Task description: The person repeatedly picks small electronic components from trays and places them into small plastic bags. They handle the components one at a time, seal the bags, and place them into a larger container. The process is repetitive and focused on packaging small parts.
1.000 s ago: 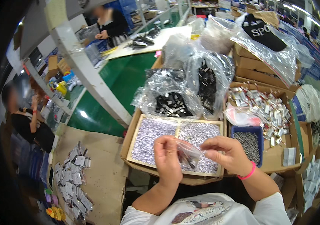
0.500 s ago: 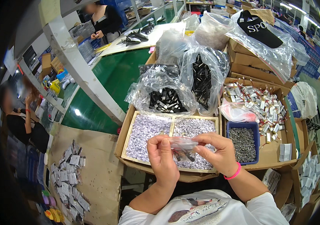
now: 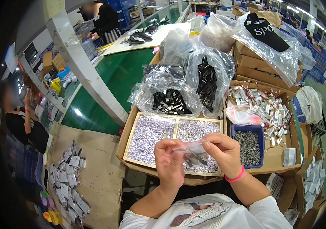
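Note:
Between my two hands is a small clear zip bag (image 3: 192, 155) with dark pieces inside, too small to name. My left hand (image 3: 169, 162) pinches its top edge at the left end. With thumb and finger, my right hand (image 3: 222, 153) grips the other end of that edge. Both hands are above a wooden tray (image 3: 135, 162) in two compartments, full of small whitish pieces. Just right of my right hand stands a blue bin (image 3: 262, 135) of small metal parts, like screws.
Behind the tray, clear plastic bags (image 3: 172, 101) hold black USB-plug-like parts. At right, a carton holds silvery battery-like packs with red wires (image 3: 264, 110). Filled packets (image 3: 69, 175) lie piled on the left cardboard-covered table. A white post (image 3: 81, 65) rises there. Two other people are beyond, at left.
My left hand has shifted slightly right and its fingers have opened up a little. The zip bag now tilts, its right end higher. My right hand has risen slightly.

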`<state>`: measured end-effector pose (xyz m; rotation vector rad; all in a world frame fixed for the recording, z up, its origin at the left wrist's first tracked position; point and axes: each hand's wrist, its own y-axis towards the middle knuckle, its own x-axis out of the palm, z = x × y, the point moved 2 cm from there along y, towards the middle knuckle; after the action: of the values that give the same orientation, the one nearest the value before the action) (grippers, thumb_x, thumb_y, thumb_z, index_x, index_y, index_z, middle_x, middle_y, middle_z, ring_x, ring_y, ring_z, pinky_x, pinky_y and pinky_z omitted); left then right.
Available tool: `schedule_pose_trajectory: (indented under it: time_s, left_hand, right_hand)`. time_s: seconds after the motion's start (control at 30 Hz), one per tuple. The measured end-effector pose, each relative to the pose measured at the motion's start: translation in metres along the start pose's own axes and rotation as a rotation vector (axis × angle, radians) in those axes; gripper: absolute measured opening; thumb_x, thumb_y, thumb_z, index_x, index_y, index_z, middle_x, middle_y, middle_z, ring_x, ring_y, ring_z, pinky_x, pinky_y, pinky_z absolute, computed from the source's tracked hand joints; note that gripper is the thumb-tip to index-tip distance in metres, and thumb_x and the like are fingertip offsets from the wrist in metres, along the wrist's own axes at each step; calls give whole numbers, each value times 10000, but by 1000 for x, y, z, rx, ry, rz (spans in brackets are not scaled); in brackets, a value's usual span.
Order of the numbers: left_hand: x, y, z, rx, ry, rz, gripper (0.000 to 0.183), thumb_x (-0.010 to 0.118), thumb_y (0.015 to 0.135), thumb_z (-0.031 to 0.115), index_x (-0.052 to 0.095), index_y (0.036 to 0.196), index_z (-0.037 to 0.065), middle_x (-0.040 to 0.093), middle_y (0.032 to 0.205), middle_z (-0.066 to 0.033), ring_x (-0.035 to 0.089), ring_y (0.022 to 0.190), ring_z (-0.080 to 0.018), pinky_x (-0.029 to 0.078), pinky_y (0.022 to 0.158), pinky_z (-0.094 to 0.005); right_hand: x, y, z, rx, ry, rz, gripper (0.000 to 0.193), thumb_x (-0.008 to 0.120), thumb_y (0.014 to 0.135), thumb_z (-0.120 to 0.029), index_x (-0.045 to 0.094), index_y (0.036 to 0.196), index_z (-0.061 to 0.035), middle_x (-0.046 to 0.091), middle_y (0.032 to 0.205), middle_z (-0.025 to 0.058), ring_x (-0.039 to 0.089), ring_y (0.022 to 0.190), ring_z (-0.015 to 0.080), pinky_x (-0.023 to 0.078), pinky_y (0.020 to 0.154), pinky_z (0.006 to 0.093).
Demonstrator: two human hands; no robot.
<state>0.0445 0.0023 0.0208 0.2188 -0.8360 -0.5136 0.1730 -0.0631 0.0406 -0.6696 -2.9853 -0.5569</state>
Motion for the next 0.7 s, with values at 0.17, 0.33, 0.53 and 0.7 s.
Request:
schedule_pose_trajectory:
  time_s: [0.17, 0.33, 0.53, 0.7]
  left_hand:
    - [-1, 2, -1, -277, 2, -108, 245, 641, 837, -21, 551, 1061, 22, 574, 980, -37, 560, 905, -96, 455, 812, -232]
    - [2, 6, -4, -251, 90, -130, 122, 647, 838, -15, 616, 950, 23, 580, 908, -1, 551, 832, -59, 443, 752, -199]
    - [9, 7, -7, -225, 133, -131, 116, 629, 847, -19, 612, 948, 37, 567, 922, 5, 528, 811, -46, 427, 728, -187]
    - [9, 7, -9, -267, 124, -140, 110, 634, 846, -12, 603, 933, 46, 558, 924, 6, 510, 798, -36, 418, 701, -180]
  right_hand:
    - [2, -2, 0, -35, 79, -44, 117, 659, 839, -33, 657, 950, 5, 632, 955, 83, 592, 878, 138, 473, 760, 252]
    - [1, -5, 0, -51, 47, -57, 87, 617, 851, 11, 629, 937, 20, 609, 950, 83, 560, 837, 120, 446, 733, 241]
    - [-1, -6, 2, -112, 35, -20, 88, 611, 853, 19, 611, 941, 12, 589, 944, 83, 549, 832, 116, 442, 722, 236]
    - [-1, -7, 3, -163, -9, -7, 88, 608, 843, 34, 602, 928, 8, 576, 934, 78, 540, 821, 114, 436, 711, 232]
